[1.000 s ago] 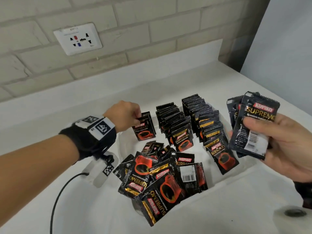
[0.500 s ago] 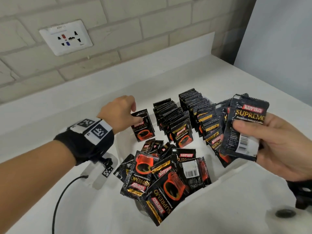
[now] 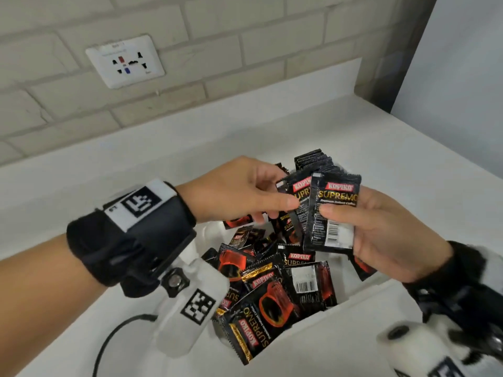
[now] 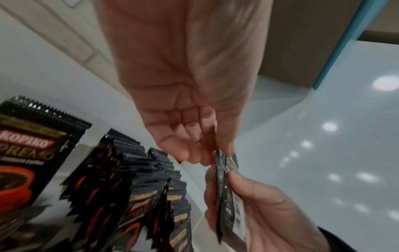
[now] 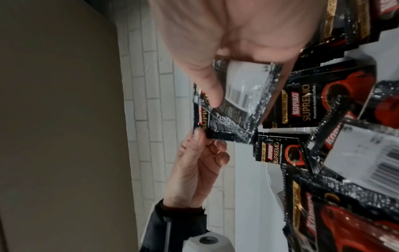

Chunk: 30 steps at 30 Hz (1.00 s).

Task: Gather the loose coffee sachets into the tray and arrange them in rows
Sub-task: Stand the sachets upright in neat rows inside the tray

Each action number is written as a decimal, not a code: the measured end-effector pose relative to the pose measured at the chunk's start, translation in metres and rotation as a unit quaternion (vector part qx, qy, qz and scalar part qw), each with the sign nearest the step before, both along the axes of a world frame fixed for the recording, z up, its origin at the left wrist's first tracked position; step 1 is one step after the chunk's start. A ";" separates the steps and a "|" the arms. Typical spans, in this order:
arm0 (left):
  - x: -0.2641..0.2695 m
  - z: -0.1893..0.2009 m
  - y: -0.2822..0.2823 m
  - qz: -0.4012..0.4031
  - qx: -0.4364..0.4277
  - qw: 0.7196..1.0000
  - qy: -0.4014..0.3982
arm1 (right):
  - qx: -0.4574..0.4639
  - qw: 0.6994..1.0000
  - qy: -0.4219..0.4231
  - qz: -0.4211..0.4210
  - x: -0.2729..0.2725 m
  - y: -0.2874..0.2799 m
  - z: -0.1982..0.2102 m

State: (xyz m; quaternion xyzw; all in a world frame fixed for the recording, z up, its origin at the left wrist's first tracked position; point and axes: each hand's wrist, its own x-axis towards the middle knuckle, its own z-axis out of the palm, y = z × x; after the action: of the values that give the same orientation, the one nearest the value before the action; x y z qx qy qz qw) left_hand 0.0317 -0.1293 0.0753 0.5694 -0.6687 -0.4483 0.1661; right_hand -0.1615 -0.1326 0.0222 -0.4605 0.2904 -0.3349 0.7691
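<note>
Sachets [image 3: 333, 210], a small fanned stack of glossy black foil with serrated edges, sit clamped between the thumb and fingers of your right hand [image 3: 386, 235] above the white tray [image 3: 321, 322]. Your left hand [image 3: 236, 189], which half a second ago was at the lone upright sachet in the tray's far left, has come across and now pinches the stack's rear sachet [image 3: 295, 194]. Below, loose sachets [image 3: 275, 295] lie jumbled in the tray's near end, with upright rows [image 4: 151, 179] behind. The desk [image 3: 408, 159] is smooth and white.
</note>
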 end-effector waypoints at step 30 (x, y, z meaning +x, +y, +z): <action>0.067 0.005 -0.013 0.078 -0.182 0.958 -0.207 | 0.058 0.996 0.001 -0.063 -0.051 -0.022 0.012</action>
State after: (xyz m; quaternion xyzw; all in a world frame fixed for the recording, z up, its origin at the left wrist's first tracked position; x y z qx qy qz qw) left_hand 0.0984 -0.1424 0.0801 0.6605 -0.7122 -0.1765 0.1592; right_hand -0.2124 -0.1549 0.0341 -0.3964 0.3379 -0.3647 0.7718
